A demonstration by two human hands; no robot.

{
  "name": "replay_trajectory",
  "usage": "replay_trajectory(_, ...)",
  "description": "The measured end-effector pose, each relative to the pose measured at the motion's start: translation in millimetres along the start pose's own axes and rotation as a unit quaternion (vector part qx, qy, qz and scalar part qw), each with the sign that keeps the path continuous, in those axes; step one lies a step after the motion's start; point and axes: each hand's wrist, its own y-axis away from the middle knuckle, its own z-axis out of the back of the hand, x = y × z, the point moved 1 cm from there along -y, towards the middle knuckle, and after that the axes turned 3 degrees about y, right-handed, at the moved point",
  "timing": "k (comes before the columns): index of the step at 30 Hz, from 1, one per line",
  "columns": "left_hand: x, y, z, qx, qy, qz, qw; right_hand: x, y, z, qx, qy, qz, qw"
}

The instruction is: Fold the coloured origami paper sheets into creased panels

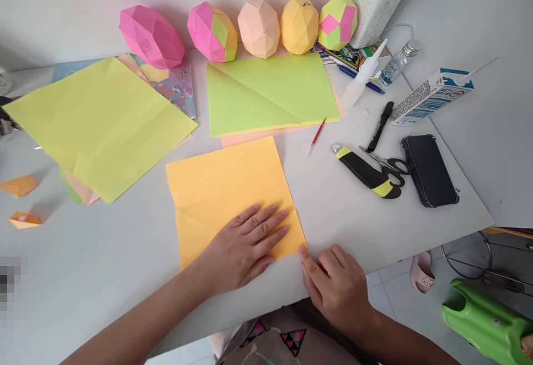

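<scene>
A creased orange sheet of paper [225,179] lies on the table in front of me, with a fold line running across it. My left hand [250,243] rests flat on its lower right part, fingers stretched out. At the sheet's near right corner is my right hand [335,281], its fingers curled and the thumb and forefinger pinching that corner. Just beyond the orange sheet lie a green sheet [270,93] and other sheets beneath it. A thin red pen refill [317,134] is beside them.
Several folded-paper balls, including a pink one [152,37], line the wall. Yellow-green paper [104,126] lies left, near small orange folded pieces [20,186]. To the right are a utility knife [366,170], scissors [393,170], a phone [431,170], a marker [381,126], a glue bottle [360,81] and a carton [431,98].
</scene>
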Motion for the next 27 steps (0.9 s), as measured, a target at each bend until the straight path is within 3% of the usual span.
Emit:
replay_trajectory(8,0.3,-0.5,-1.0,0.005,0.001,-0.001,1.000,-5.2,6.8,-1.4,-0.016,-0.007,-0.007,1.000)
replay_trajectory(13,0.4,-0.5,-2.2,-0.003,-0.001,-0.002,1.000,-12.1,-6.6,3.0,-0.058,-0.099,-0.022,0.993)
replay_trajectory(18,-1.5,-2.8,-1.0,-0.022,-0.011,-0.008,1.000,-9.2,-40.6,-4.9,-0.044,-0.146,0.126,0.980)
replay_trajectory(23,-3.8,0.8,-3.3,-0.044,-0.026,0.053,0.997,-6.7,-60.7,-27.8,0.013,-0.031,0.107,0.994)
replay_trajectory(27,-7.1,21.8,-7.6,-0.056,-0.062,0.109,0.991,-7.6,-65.4,-35.5,0.027,0.086,0.176,0.980)
